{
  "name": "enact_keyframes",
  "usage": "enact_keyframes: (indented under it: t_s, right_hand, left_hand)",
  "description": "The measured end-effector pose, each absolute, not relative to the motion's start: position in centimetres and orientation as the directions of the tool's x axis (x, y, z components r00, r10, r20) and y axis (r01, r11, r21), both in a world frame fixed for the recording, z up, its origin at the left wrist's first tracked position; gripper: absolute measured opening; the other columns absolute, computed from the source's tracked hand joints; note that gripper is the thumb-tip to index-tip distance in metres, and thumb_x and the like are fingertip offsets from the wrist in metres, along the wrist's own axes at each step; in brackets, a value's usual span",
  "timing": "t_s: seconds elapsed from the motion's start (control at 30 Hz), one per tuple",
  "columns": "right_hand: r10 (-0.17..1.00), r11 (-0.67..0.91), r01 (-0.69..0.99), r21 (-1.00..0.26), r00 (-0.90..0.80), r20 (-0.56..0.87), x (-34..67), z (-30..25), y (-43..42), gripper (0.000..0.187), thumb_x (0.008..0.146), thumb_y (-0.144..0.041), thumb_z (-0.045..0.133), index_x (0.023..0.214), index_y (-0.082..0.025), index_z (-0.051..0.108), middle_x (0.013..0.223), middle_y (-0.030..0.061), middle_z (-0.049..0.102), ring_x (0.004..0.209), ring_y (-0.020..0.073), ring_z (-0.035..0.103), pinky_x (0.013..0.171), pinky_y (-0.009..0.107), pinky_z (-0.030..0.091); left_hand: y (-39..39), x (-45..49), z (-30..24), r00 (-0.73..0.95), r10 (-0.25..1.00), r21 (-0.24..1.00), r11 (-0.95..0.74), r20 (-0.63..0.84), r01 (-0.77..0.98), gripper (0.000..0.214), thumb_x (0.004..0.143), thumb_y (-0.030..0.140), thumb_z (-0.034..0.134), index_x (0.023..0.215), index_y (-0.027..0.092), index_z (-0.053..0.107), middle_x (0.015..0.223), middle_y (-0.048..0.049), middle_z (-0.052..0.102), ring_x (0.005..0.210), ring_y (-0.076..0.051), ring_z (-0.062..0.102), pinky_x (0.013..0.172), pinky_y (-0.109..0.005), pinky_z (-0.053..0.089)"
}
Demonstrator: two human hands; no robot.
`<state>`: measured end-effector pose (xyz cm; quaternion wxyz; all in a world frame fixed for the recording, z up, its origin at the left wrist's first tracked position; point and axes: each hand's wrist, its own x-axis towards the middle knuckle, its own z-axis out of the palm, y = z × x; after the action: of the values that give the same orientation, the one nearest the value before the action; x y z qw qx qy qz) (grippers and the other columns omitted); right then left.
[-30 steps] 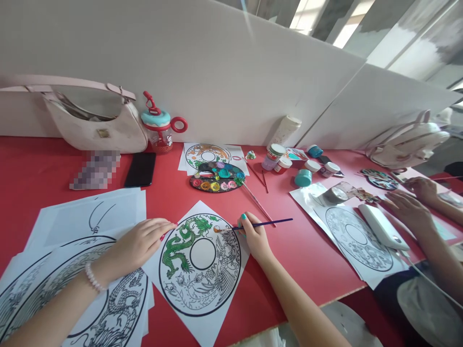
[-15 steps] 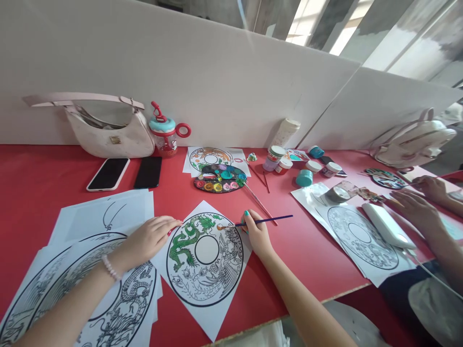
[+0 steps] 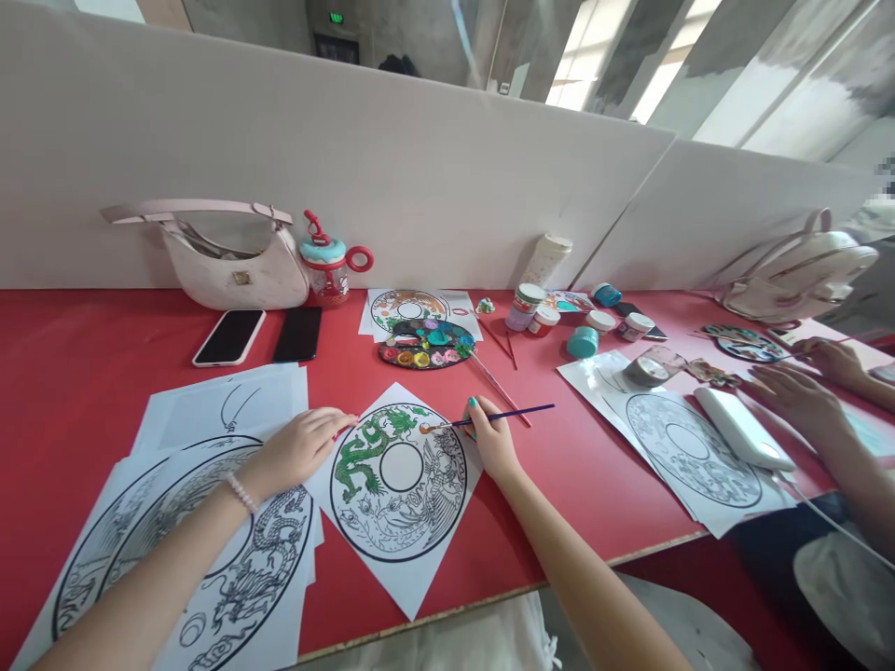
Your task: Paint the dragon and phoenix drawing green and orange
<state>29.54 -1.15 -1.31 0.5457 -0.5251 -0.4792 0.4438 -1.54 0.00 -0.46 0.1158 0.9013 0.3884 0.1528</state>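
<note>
A white sheet with a round dragon drawing (image 3: pixel 400 480), its dragon coloured green, lies on the red table (image 3: pixel 84 373) in front of me. My right hand (image 3: pixel 490 438) is closed round a thin blue paintbrush (image 3: pixel 500 417) whose orange tip touches the top of the drawing. My left hand (image 3: pixel 297 449) rests flat on the sheet's left corner, fingers stretched out, holding nothing. A bead bracelet (image 3: pixel 241 492) circles that wrist.
A paint palette (image 3: pixel 426 344), loose brushes and several small paint pots (image 3: pixel 543 317) stand behind the drawing. Two phones (image 3: pixel 230 336), a pink bag (image 3: pixel 234 266) and a bottle sit at the back left. Large printed sheets (image 3: pixel 188 540) lie left. Another person's hands (image 3: pixel 797 396) work at the right.
The view has tilted up and shifted; the drawing and hands sit slightly higher in the frame. The brush tip stays at the drawing's top edge. Both hands keep their hold.
</note>
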Motion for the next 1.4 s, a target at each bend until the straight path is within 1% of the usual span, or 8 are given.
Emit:
enact_keyframes:
  t_s: [0.3,0.6,0.67,0.73,0.83,0.9,1.07,1.4]
  right_hand:
    - [0.986,0.079,-0.001,-0.997,0.146,0.078,29.3,-1.2,-1.3,0.047,0.078,-0.059,0.055,0.059,-0.021,0.035,0.054,-0.0067,0.027,0.048,0.0086,0.028,0.048,0.025,0.029]
    - [0.985,0.116,-0.01,-0.993,0.13,0.114,29.3,-1.2,-1.4,0.047,0.08,-0.058,0.054,0.059,-0.02,0.035,0.053,-0.0077,0.027,0.045,0.0073,0.028,0.048,0.024,0.03]
    - [0.985,0.124,-0.001,-0.992,0.126,0.122,29.4,-1.4,-1.3,0.045,0.083,-0.056,0.053,0.06,-0.019,0.038,0.053,-0.0079,0.029,0.045,0.0067,0.031,0.047,0.023,0.031]
    - [0.985,0.125,0.014,-0.992,0.117,0.126,29.5,-1.7,-1.3,0.04,0.088,-0.05,0.052,0.065,-0.017,0.045,0.056,-0.0072,0.037,0.048,0.006,0.036,0.049,0.021,0.036]
    - [0.988,0.116,0.05,-0.992,0.092,0.121,29.6,-2.1,-1.1,0.03,0.092,-0.041,0.051,0.084,-0.013,0.057,0.072,-0.0022,0.054,0.058,0.007,0.05,0.056,0.022,0.046]
    - [0.991,0.108,0.075,-0.991,0.077,0.113,29.7,-2.3,-1.1,0.028,0.093,-0.039,0.051,0.095,-0.013,0.059,0.084,0.0014,0.06,0.068,0.0093,0.057,0.062,0.025,0.051]
    - [0.993,0.092,0.112,-0.989,0.061,0.099,29.8,-2.6,-0.9,0.029,0.092,-0.039,0.052,0.106,-0.014,0.058,0.099,0.0051,0.062,0.083,0.0138,0.061,0.072,0.031,0.054]
    - [0.991,0.111,0.148,-0.983,0.052,0.12,29.8,-2.6,-0.8,0.029,0.092,-0.039,0.052,0.105,-0.014,0.059,0.097,0.0045,0.062,0.08,0.0131,0.061,0.071,0.03,0.054]
  left_hand:
    - [-0.4,-1.3,-0.2,0.647,0.735,0.326,-0.673,0.202,0.663,0.036,0.092,0.018,0.031,0.122,0.019,0.051,0.12,-0.0067,0.061,0.114,-0.019,0.055,0.099,-0.035,0.046]
    - [-0.6,-1.3,-0.4,0.659,0.715,0.288,-0.698,0.233,0.655,0.035,0.093,0.017,0.032,0.122,0.018,0.051,0.118,-0.0077,0.061,0.112,-0.019,0.055,0.099,-0.038,0.045]
    - [-0.7,-1.2,-0.5,0.659,0.712,0.279,-0.702,0.242,0.655,0.033,0.094,0.017,0.033,0.121,0.017,0.051,0.117,-0.0083,0.061,0.112,-0.02,0.055,0.098,-0.039,0.045]
    - [-0.8,-1.2,-0.4,0.659,0.708,0.274,-0.706,0.253,0.653,0.031,0.095,0.018,0.035,0.12,0.016,0.052,0.116,-0.0089,0.06,0.112,-0.02,0.055,0.098,-0.041,0.045]
    - [-0.9,-1.1,-0.4,0.657,0.704,0.276,-0.71,0.269,0.648,0.028,0.095,0.027,0.048,0.12,0.016,0.053,0.118,-0.009,0.058,0.11,-0.022,0.056,0.095,-0.045,0.047]
    - [-0.9,-1.1,-0.4,0.65,0.707,0.279,-0.707,0.28,0.649,0.031,0.093,0.033,0.054,0.119,0.016,0.054,0.12,-0.009,0.057,0.108,-0.022,0.057,0.092,-0.045,0.048]
    - [-0.7,-1.2,-0.7,0.629,0.719,0.285,-0.695,0.297,0.66,0.033,0.092,0.034,0.055,0.12,0.016,0.053,0.121,-0.0092,0.056,0.105,-0.022,0.058,0.089,-0.044,0.05]
    - [-0.8,-1.2,-0.8,0.61,0.731,0.29,-0.682,0.307,0.672,0.032,0.092,0.034,0.054,0.119,0.016,0.054,0.12,-0.0091,0.056,0.104,-0.021,0.058,0.088,-0.043,0.051]
